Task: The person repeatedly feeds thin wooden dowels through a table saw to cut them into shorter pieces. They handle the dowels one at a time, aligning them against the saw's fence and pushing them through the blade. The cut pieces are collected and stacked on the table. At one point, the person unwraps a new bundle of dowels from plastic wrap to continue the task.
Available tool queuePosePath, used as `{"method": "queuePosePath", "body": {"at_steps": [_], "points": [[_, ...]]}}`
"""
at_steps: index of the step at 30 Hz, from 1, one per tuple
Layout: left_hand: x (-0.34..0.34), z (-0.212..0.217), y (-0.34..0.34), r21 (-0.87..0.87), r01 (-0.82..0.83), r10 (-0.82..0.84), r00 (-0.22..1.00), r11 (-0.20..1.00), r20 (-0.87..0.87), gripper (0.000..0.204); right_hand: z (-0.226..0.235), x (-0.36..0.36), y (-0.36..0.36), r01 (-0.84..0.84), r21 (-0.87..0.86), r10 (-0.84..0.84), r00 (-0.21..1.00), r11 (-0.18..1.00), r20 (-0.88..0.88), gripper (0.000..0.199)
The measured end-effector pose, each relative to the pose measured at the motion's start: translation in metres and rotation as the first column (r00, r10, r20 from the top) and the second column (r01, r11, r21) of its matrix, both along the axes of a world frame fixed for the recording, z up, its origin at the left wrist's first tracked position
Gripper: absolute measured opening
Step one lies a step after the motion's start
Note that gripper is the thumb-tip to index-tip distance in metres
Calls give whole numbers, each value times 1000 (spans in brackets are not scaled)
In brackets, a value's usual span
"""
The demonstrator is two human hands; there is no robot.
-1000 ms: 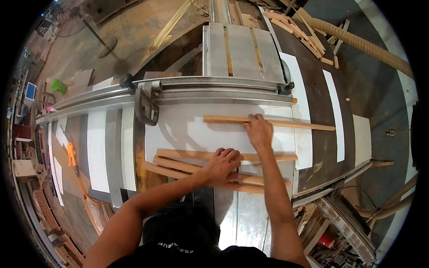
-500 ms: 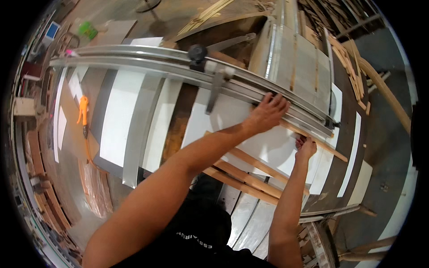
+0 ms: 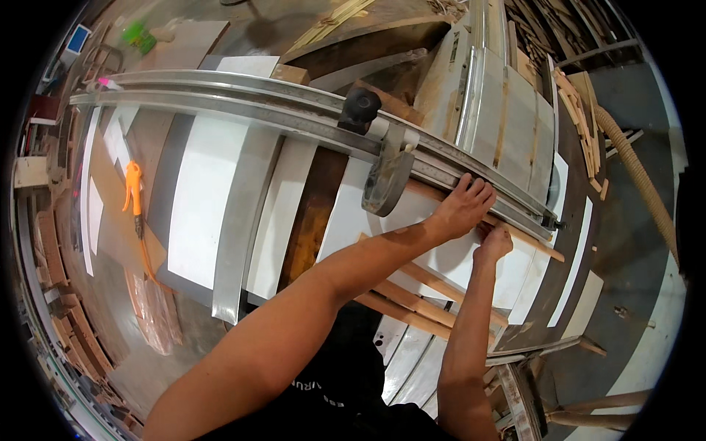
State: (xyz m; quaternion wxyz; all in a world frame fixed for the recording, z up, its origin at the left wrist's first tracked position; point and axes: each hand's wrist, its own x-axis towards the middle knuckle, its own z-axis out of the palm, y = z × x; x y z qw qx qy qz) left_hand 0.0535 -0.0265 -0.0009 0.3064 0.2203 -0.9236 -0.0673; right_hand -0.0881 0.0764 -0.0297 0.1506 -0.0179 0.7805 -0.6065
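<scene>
Curling right hand (image 3: 494, 243) against slim, straight-edged wooden strip (image 3: 535, 243), set along grooved metal fence (image 3: 441, 176) above white panel (image 3: 346, 220). Bending left hand (image 3: 465, 207) over both. Can't tell grip, either hand.

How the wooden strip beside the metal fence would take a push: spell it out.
The wooden strip would probably be stiff, since it runs straight past the right hand. It likely slides fairly easily over the smooth-looking white panel. Being slim, it is probably light enough to shift with little effort.
</scene>
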Motion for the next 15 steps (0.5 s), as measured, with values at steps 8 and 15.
{"method": "queuePosePath", "body": {"at_steps": [8, 15], "points": [[-5, 4, 0, 138, 76, -73, 997, 988, -30, 64, -4, 38, -2, -39, -81, 36, 999, 996, -36, 9], [-7, -4, -8, 55, 26, -34, 989, 998, 147, 70, 11, 45, 0, -128, -25, 129, 992, 991, 18, 10]]}}
